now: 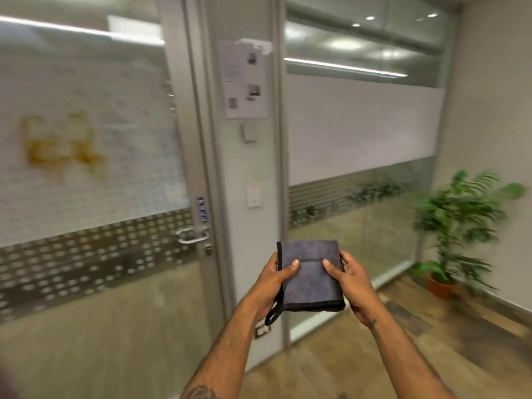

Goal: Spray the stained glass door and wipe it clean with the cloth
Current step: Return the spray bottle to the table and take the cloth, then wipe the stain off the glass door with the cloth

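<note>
A folded grey cloth (311, 276) with black edging and a hanging loop is held in front of me at waist height. My left hand (273, 280) grips its left side with the thumb on top. My right hand (349, 279) grips its right side the same way. The glass door (95, 197) fills the left of the view, frosted with a dotted pattern. A yellow-brown stain (62, 142) spreads over its frosted band at the far left, well away from the cloth. No spray bottle is in view.
A metal lever handle (193, 236) and a keypad sit on the door's right edge. A narrow panel with a paper notice (244, 82) and a light switch stands beside it. A glass wall (359, 133) runs right to a potted plant (454, 226) in the corner.
</note>
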A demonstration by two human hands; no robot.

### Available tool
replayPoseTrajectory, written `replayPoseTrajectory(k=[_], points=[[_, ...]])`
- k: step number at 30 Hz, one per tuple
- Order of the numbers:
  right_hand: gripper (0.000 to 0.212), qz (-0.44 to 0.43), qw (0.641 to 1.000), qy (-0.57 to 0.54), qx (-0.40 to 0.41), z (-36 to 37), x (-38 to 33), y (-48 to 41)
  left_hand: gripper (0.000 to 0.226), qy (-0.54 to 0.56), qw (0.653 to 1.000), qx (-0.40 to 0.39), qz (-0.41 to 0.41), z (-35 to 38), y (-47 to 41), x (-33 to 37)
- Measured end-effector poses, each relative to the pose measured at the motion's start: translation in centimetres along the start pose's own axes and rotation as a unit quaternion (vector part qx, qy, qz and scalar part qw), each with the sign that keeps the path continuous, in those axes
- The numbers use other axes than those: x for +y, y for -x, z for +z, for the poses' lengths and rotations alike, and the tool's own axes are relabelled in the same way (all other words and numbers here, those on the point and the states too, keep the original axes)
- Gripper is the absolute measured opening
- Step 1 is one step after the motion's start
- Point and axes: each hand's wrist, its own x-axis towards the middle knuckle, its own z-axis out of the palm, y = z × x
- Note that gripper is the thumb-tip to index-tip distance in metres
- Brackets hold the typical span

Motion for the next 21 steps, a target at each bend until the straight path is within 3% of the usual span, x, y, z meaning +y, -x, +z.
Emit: replayPoseTrajectory(k=[3, 11, 17, 21], points=[[0.026, -0.009, 0.998, -0.005, -0.054, 7.4, 0.5, -2.4, 0.043, -0.008, 0.998, 0.052, 0.023, -6.6, 1.2, 3.0], [0.030, -0.039, 0.978, -0.018, -0.205, 24.9, 0.5, -6.4, 0.041, -0.015, 0.981, 0.177, 0.074, -19.8, 5.7, 10.1], [0.049, -0.062, 0.966, -0.030, -0.249, 34.8, 2.2, -9.9, 0.039, -0.038, 0.961, 0.255, 0.096, -27.2, 5.9, 12.7], [0.067, -0.090, 0.970, 0.006, -0.224, 40.4, 3.5, -12.1, 0.039, -0.061, 0.942, 0.311, 0.112, -31.6, 4.3, 13.8]])
